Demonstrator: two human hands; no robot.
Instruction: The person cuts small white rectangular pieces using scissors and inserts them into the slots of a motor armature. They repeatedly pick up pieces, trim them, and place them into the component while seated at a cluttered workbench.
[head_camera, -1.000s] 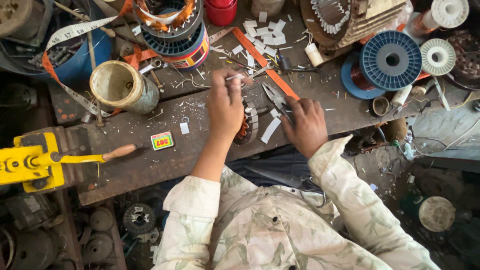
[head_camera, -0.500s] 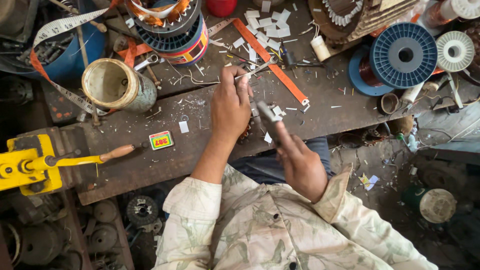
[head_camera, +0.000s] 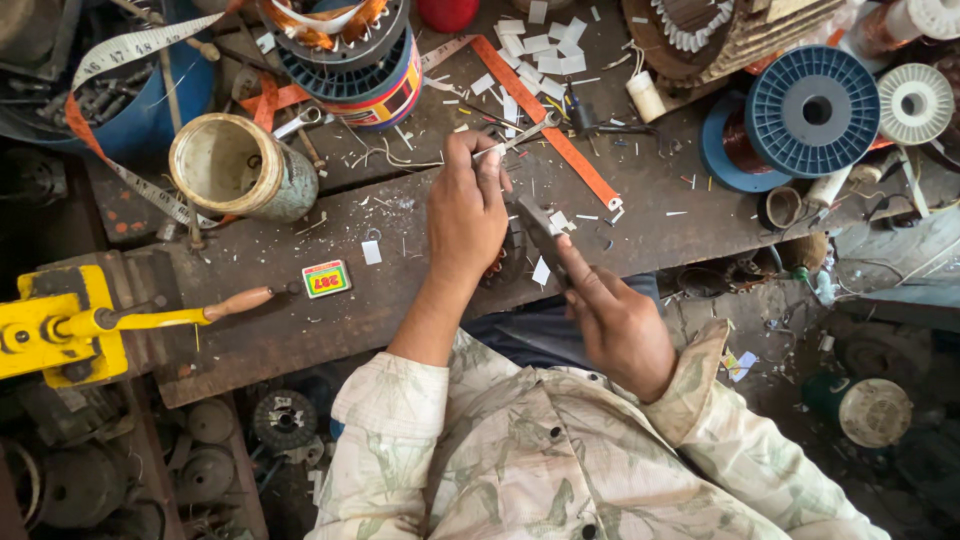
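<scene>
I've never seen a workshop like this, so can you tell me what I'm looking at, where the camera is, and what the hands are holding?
The camera sits on a person's head, looking down at their own hands and a dark, messy workbench. The left hand pinches a thin metal tool. The right hand grips a small dark tool; I can't tell what kind. On the bench lie white paper scraps, an orange strip, an old tin can, blue spools and a yellow vise.

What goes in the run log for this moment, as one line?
left hand: pinching thin wire strand | right hand: gripping dark tool | surface: workbench | nearby: blue spool, matchbox
</scene>
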